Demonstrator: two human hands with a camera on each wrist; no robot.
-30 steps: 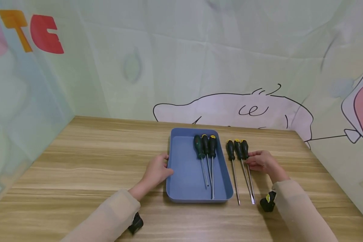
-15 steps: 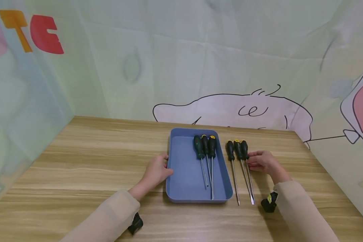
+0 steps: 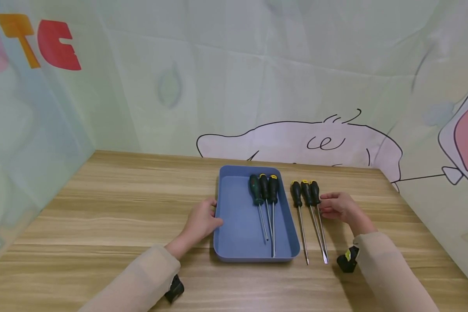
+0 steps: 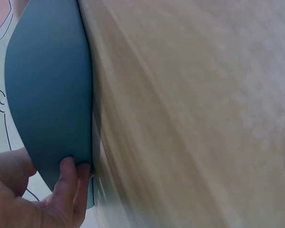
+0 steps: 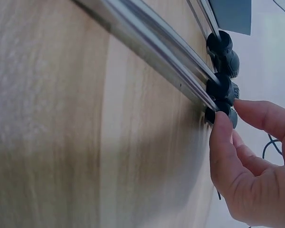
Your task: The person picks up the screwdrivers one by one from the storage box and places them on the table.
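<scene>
A shallow blue tray (image 3: 238,234) sits mid-table, with three dark-handled screwdrivers (image 3: 273,195) lying side by side in its right half. My left hand (image 3: 201,220) grips the tray's left wall, thumb at the rim; the left wrist view shows fingers against the outer side of the tray (image 4: 50,85). To the tray's right lie three more screwdrivers (image 3: 296,194), handles away from me. At the rightmost screwdriver (image 3: 314,193), my right hand (image 3: 340,208) pinches near where handle meets shaft. In the right wrist view, fingertips lie on two sides of that screwdriver's handle (image 5: 230,116).
The wooden table (image 3: 121,208) extends well to the left of the tray. Behind it hangs a printed cloth backdrop (image 3: 234,86), also along both sides. A small black camera (image 3: 174,289) sits under the left wrist, another camera (image 3: 347,260) under the right.
My right fingers have shifted slightly up and spread a little at the rightmost screwdriver. The tray, the screwdrivers and my left hand stay in place.
</scene>
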